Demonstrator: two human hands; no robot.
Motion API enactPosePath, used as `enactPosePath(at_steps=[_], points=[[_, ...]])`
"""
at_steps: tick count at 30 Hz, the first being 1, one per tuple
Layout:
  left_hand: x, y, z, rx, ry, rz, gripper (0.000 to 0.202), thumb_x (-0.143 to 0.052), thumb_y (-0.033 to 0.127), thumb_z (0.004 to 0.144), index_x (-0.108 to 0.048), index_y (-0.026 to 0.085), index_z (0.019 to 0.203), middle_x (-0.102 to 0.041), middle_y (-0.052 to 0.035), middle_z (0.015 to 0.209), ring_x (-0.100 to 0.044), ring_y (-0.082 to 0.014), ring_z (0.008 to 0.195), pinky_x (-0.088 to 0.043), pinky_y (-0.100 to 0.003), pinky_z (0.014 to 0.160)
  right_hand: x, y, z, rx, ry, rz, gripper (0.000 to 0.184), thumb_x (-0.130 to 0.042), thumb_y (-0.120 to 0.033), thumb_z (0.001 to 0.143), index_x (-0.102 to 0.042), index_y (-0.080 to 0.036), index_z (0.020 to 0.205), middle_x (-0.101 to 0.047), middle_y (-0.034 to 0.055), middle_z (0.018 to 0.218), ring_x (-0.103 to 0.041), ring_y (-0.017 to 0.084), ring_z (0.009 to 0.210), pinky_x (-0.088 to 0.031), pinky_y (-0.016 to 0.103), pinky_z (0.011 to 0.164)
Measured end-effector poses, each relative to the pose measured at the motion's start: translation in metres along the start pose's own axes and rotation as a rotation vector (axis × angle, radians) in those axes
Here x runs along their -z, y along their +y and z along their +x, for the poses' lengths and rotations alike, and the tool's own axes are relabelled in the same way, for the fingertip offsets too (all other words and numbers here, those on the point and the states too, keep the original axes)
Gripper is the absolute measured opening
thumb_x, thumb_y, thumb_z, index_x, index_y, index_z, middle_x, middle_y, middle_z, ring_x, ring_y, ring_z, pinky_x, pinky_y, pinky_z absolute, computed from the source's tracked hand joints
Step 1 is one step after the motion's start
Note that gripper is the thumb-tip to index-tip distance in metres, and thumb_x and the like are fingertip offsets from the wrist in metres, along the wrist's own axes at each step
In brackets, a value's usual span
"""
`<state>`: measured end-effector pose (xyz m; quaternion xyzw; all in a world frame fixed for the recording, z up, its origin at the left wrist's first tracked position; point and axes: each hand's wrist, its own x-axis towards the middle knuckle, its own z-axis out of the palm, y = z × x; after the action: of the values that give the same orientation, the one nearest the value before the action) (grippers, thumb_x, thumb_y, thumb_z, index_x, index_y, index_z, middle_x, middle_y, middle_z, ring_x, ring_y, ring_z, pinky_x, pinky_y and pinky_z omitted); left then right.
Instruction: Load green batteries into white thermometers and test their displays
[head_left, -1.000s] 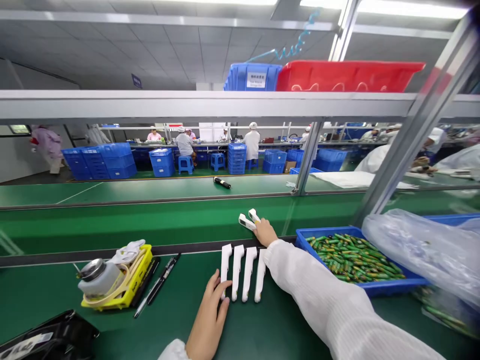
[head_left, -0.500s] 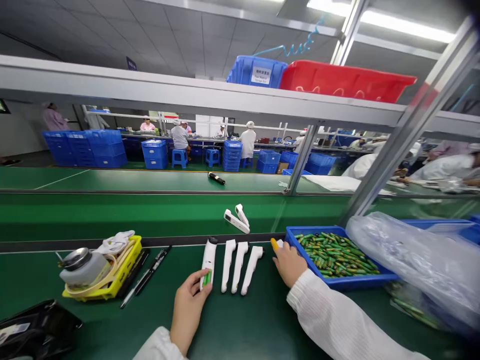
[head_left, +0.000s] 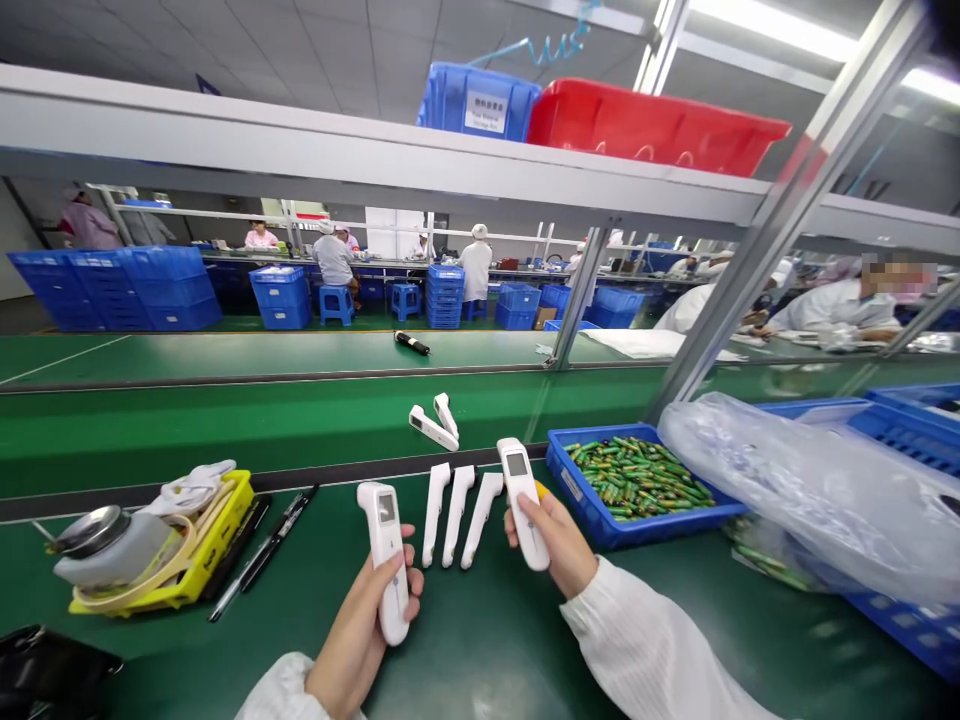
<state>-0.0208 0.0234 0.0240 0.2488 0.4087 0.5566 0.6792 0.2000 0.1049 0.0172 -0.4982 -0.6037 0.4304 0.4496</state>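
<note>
My left hand (head_left: 358,612) is closed around a white infrared thermometer (head_left: 391,575), its small screen facing me and its head up. Another white thermometer (head_left: 517,480) is gripped in my right hand (head_left: 561,540), screen also toward me; a yellow finger cot (head_left: 541,490) shows on that hand. Between the hands, three more thermometers lie side by side on the green bench, the middle one (head_left: 458,515) among them. Just right of my right hand stands a blue bin (head_left: 600,522) full of green batteries (head_left: 637,475).
Two thermometers (head_left: 433,428) lie on the green belt ahead. At left are a yellow basket (head_left: 191,575) with a metal-topped bottle, pens (head_left: 262,555) and a black bag (head_left: 52,670). Plastic bags (head_left: 810,490) cover bins at right. A metal post (head_left: 780,210) and an overhead shelf (head_left: 300,135) frame the bench.
My left hand has turned its thermometer from the open battery side to the screen side. The right hand has lifted a thermometer from beside the bin and moved left. The view has shifted right.
</note>
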Motion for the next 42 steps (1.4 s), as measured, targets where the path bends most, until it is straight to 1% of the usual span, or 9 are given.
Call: enactPosePath(at_steps=[2,5,10,19,23,27,32,37,42], points=[[-0.002,-0.001,-0.001,-0.011,0.016,0.151,0.05,-0.058,0.05,0.083,-0.05,0.015,0.117,-0.054,0.0011,0.067,-0.047,-0.0093,0.054,-0.041,-0.021,0.052,-0.017,-0.002,-0.014,-0.089,-0.073,0.289,0.039,-0.041,-0.059,0.086,-0.041,-0.02,0.087,-0.053,-0.001,0.069,-0.05,0.01,0.043,-0.043,0.025,0.038],[-0.006,-0.004,-0.003,-0.084,0.013,0.313,0.044,-0.061,0.055,0.079,-0.055,0.016,0.1,-0.055,0.0015,0.062,-0.051,-0.0108,0.052,-0.043,-0.023,0.053,-0.035,-0.003,-0.033,-0.223,-0.164,0.655,0.041,-0.057,-0.056,0.079,-0.04,-0.02,0.082,-0.053,-0.0048,0.065,-0.045,0.006,0.034,-0.035,0.018,0.029],[-0.013,-0.008,-0.006,-0.062,-0.038,0.338,0.036,-0.06,0.052,0.08,-0.054,0.018,0.093,-0.056,0.0026,0.064,-0.052,-0.0094,0.047,-0.041,-0.021,0.047,-0.042,-0.001,-0.047,-0.294,-0.237,0.762,0.041,-0.062,-0.054,0.078,-0.042,-0.018,0.083,-0.055,-0.0054,0.059,-0.044,0.005,0.03,-0.034,0.014,0.026],[-0.01,-0.009,-0.005,0.008,-0.03,0.393,0.034,-0.059,0.05,0.082,-0.055,0.016,0.085,-0.06,0.0001,0.058,-0.051,-0.0096,0.051,-0.04,-0.019,0.051,-0.033,-0.008,-0.047,-0.311,-0.234,0.838,0.037,-0.063,-0.048,0.079,-0.042,-0.018,0.078,-0.056,-0.0056,0.059,-0.047,0.006,0.031,-0.036,0.014,0.027],[-0.012,-0.006,-0.006,0.028,-0.028,0.37,0.033,-0.053,0.05,0.086,-0.056,0.017,0.089,-0.059,0.0009,0.058,-0.048,-0.008,0.047,-0.038,-0.018,0.048,-0.03,-0.009,-0.046,-0.334,-0.245,0.876,0.032,-0.063,-0.043,0.08,-0.043,-0.018,0.079,-0.056,-0.0053,0.058,-0.046,0.006,0.029,-0.036,0.016,0.027],[-0.017,-0.004,-0.007,0.02,0.027,0.306,0.03,-0.054,0.048,0.085,-0.054,0.02,0.095,-0.061,0.0004,0.079,-0.048,-0.0065,0.046,-0.038,-0.018,0.043,-0.032,-0.008,-0.046,-0.373,-0.259,0.9,0.03,-0.062,-0.041,0.08,-0.043,-0.018,0.08,-0.057,-0.0052,0.058,-0.045,0.006,0.028,-0.036,0.016,0.026],[-0.02,-0.002,-0.009,0.03,0.049,0.261,0.035,-0.055,0.047,0.085,-0.052,0.022,0.108,-0.058,0.0004,0.08,-0.045,-0.0062,0.045,-0.038,-0.018,0.042,-0.033,-0.006,-0.046,-0.373,-0.272,0.89,0.03,-0.06,-0.042,0.081,-0.043,-0.018,0.077,-0.058,-0.0042,0.058,-0.046,0.007,0.029,-0.036,0.017,0.026],[-0.029,-0.001,-0.014,0.018,0.064,0.201,0.065,-0.058,0.037,0.085,-0.023,0.037,0.14,-0.057,0.001,0.084,-0.047,-0.0087,0.05,-0.043,-0.021,0.047,-0.034,-0.007,-0.05,-0.355,-0.31,0.834,0.03,-0.059,-0.044,0.082,-0.043,-0.018,0.078,-0.057,-0.0046,0.059,-0.046,0.007,0.03,-0.034,0.016,0.026],[-0.028,-0.009,-0.017,-0.003,-0.096,0.162,0.081,-0.06,0.03,0.085,-0.006,0.04,0.145,-0.058,-0.0037,0.099,-0.056,-0.0138,0.065,-0.05,-0.028,0.062,-0.036,-0.01,-0.057,-0.264,-0.42,0.688,0.03,-0.069,-0.034,0.077,-0.05,-0.015,0.09,-0.056,-0.0041,0.065,-0.052,0.006,0.043,-0.043,0.017,0.039]])
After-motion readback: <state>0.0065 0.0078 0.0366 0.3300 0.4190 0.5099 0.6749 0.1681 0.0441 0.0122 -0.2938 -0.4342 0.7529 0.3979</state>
